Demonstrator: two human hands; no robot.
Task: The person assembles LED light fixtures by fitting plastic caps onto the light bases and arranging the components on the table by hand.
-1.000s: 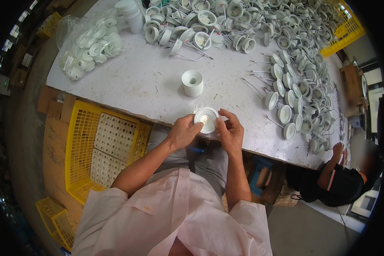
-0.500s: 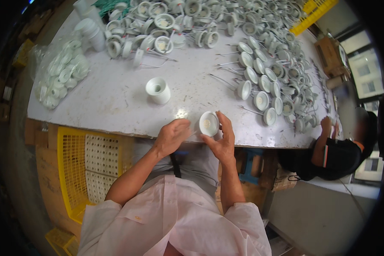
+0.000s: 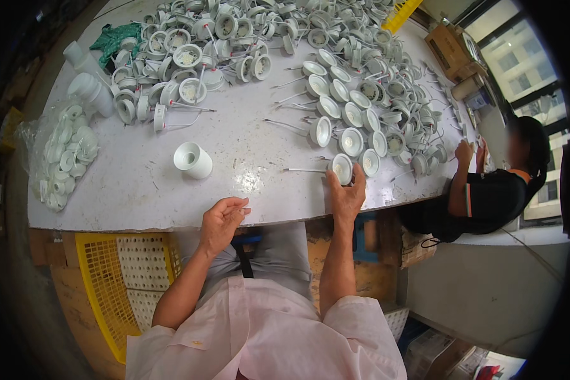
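Observation:
My right hand (image 3: pixel 346 199) is closed round the rim of a small white lamp housing (image 3: pixel 341 168), thumb on its left and fingers on its right. A yellowish dotted disc shows inside the cup, and a white wire (image 3: pixel 305 170) points left from it over the table. The housing is at the near end of rows of similar white lamp housings (image 3: pixel 351 140), which lie tilted with their wires to the left. My left hand (image 3: pixel 224 221), loosely curled with nothing visible in it, hovers by the table's front edge. Beyond it stands a white cylindrical cup (image 3: pixel 194 161) with a hollow centre.
A big heap of wired lamp housings (image 3: pixel 234 28) covers the far table (image 3: pixel 234 120). At the left are a clear bag of white parts (image 3: pixel 66 155), stacked white cups (image 3: pixel 90 92) and green cloth (image 3: pixel 115 41). A yellow crate (image 3: pixel 104 278) stands below; another person (image 3: pixel 497 196) sits right.
My right hand has carried the lamp housing away to the right, to the end of the rows. My left hand has drawn apart from it. The view has shifted.

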